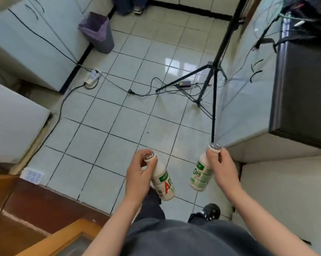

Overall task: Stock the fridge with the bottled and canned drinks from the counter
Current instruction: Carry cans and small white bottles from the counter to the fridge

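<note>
My left hand (137,172) pinches the foil-capped neck of a white milk-drink bottle with red letters (164,183), which hangs down tilted over the tiled floor. In my right hand (223,166) hangs a second white bottle with a green label (201,174), gripped at its neck the same way. Both bottles are at waist height in front of me, about a hand's width apart. A white appliance, possibly the fridge (10,117), stands at the left edge with its door closed.
A black tripod (211,78) stands on the floor ahead right, with cables and a power strip (92,77) across the tiles. A grey bin with a purple bag (98,32) sits far left. A dark countertop (303,89) runs along the right. A wooden door frame (45,228) lies lower left.
</note>
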Available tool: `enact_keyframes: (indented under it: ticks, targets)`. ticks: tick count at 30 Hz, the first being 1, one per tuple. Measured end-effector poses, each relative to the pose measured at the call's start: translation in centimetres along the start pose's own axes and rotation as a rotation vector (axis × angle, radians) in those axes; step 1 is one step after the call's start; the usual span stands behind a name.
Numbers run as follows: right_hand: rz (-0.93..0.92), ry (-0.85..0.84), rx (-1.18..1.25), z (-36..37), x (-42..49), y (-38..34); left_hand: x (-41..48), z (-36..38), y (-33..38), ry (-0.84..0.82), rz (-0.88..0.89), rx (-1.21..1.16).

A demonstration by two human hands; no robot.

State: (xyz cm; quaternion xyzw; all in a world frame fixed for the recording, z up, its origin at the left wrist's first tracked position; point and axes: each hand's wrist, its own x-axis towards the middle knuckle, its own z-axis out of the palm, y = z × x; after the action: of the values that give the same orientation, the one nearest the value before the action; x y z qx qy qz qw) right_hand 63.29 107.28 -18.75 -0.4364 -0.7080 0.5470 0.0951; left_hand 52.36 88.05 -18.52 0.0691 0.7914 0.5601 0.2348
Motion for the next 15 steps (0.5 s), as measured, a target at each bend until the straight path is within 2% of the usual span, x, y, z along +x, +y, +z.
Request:
enact_keyframes:
  ticks: [7,15]
  targets:
    - [-0.106,-0.207,0.018,16.8,3.1,-11.0,7.9,-17.4,-1.6,0.249,-0.032,0.023]
    - [-0.239,-0.373,-0.021,28.0,6.0,-19.2,13.3,-26.4,-2.2,0.431,-0.053,-0.076]
